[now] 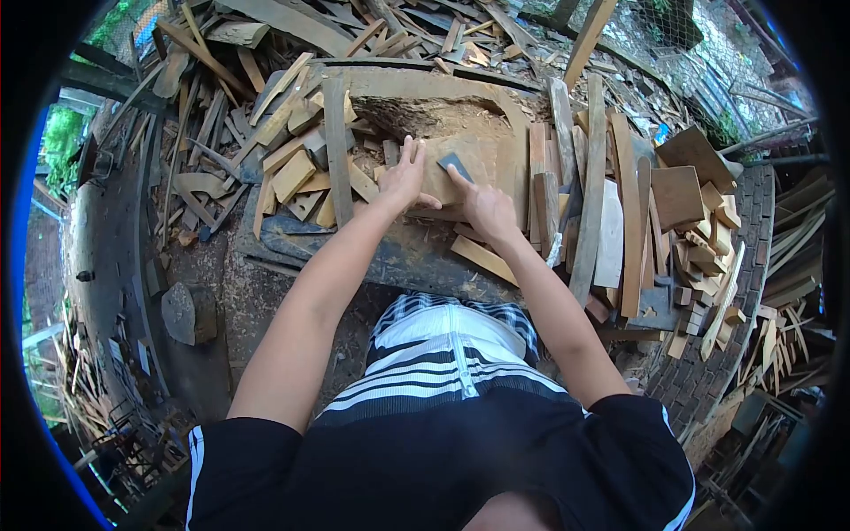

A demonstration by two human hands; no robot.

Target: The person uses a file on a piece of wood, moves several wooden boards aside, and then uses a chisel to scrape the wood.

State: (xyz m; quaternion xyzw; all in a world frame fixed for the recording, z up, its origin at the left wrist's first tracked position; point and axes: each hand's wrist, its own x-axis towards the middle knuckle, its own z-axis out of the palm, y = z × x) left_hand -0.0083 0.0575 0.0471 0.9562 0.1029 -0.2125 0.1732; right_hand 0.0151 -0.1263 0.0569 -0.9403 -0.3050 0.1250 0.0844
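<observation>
A light brown wooden board (pixel 485 164) lies flat on the workbench in front of me. My left hand (pixel 405 180) rests at the board's left edge, fingers stretched forward and thumb spread toward the near edge. On the board lies a small dark grey rectangular flat piece (pixel 452 165), which looks like sandpaper or a scraper blade. My right hand (pixel 490 211) grips this piece from the near right, index finger pressed on its top and the other fingers curled under. The underside of the piece is hidden.
Offcut blocks (pixel 294 175) are heaped left of the board. Long planks (pixel 588 190) and more blocks (pixel 704 252) lie to the right. A hollowed, rough log section (pixel 425 115) sits behind the board. A wood stump (pixel 189 313) stands on the ground at left.
</observation>
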